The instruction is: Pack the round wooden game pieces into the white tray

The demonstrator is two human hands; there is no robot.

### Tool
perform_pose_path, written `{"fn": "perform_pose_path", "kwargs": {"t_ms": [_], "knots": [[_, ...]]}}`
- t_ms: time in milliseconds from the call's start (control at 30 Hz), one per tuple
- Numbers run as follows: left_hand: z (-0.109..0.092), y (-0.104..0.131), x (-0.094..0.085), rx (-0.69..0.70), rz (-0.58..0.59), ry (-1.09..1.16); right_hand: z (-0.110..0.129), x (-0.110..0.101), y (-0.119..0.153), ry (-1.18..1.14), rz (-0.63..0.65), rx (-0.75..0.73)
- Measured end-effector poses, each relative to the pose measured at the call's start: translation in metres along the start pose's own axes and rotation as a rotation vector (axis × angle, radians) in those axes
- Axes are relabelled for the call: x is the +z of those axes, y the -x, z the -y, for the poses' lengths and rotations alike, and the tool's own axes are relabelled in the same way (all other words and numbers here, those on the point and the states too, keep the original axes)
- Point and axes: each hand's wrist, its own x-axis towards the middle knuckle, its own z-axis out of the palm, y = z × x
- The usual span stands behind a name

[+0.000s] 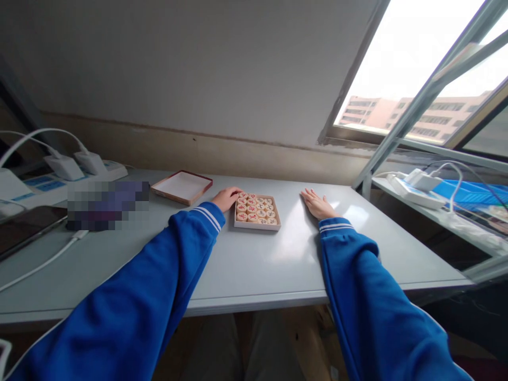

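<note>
A shallow box (257, 228) of round wooden xiangqi pieces (252, 209) sits on the grey desk, the pieces packed in rows with red characters on the left and dark ones on the right. My left hand (226, 198) is at the box's far left corner, its fingers bent against the rim and the corner pieces; part of the fingers is hidden. To the right of the box, my right hand (316, 203) lies flat on the desktop with fingers stretched out, holding nothing. The box's lid (182, 186) lies inside up, behind and left of my left hand.
On the left are a power strip (115, 170) with white chargers, a phone (29, 227), a white cable (51, 267) and a blurred purple item (111, 203). A metal frame (367, 185) and a shelf with another power strip (416, 190) stand at right. A wall closes the back.
</note>
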Motion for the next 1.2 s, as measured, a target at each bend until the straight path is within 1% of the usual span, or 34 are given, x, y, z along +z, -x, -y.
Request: {"fn": "perform_pose_path", "kwargs": {"t_ms": [67,133,200,233,267,300,333,367,400,433,500,567,667,800,867,933,967,1033,1100,1167,1200], "knots": [[0.000,0.000,0.000,-0.002,0.000,0.001,-0.004,-0.003,0.004,-0.012,-0.031,0.035],[0.000,0.000,0.000,-0.003,0.004,0.007,0.001,-0.010,0.008,-0.027,-0.139,0.062],[0.000,0.000,0.000,-0.006,0.006,0.017,0.018,-0.022,0.011,-0.031,-0.343,0.039],[0.000,0.000,0.000,-0.007,0.006,0.023,0.031,-0.028,0.013,-0.031,-0.453,-0.003],[0.000,0.000,0.000,-0.005,0.007,0.029,0.046,-0.033,0.014,-0.024,-0.548,-0.067],[0.001,0.000,0.000,-0.001,0.005,0.036,0.063,-0.037,0.014,-0.025,-0.591,-0.152],[0.001,0.000,0.001,0.001,0.000,0.039,0.079,-0.040,0.015,-0.030,-0.573,-0.256],[0.002,0.000,0.001,0.005,-0.007,0.042,0.096,-0.040,0.015,-0.028,-0.514,-0.358],[0.002,0.000,0.001,0.009,-0.016,0.043,0.111,-0.039,0.015,-0.012,-0.422,-0.465],[0.002,0.000,0.001,0.014,-0.023,0.043,0.124,-0.037,0.015,0.006,-0.343,-0.535],[0.003,0.000,0.001,0.024,-0.030,0.041,0.142,-0.030,0.015,0.020,-0.262,-0.581],[0.002,0.000,0.000,0.027,-0.033,0.038,0.149,-0.024,0.017,-0.004,-0.251,-0.552],[0.002,0.000,0.000,0.026,-0.033,0.041,0.148,-0.021,0.019,-0.080,-0.289,-0.460],[0.004,-0.001,0.000,0.035,-0.022,0.054,0.138,-0.026,0.017,-0.137,-0.350,-0.391],[0.005,-0.002,-0.001,0.040,-0.016,0.054,0.129,-0.031,0.015,-0.159,-0.402,-0.319],[0.005,-0.002,-0.002,0.046,0.009,0.052,0.113,-0.035,0.014,-0.144,-0.452,-0.200],[0.005,-0.002,-0.003,0.040,0.013,0.049,0.104,-0.036,0.014,-0.113,-0.458,-0.130],[0.005,-0.001,-0.004,0.028,0.020,0.045,0.082,-0.037,0.016,-0.016,-0.414,0.017],[0.003,0.000,-0.005,0.018,0.020,0.044,0.061,-0.037,0.019,0.070,-0.328,0.155],[0.002,0.001,-0.006,0.014,0.021,0.045,0.049,-0.037,0.021,0.075,-0.253,0.230],[0.002,0.001,-0.006,0.014,0.022,0.045,0.048,-0.037,0.021,0.044,-0.235,0.225]]}}
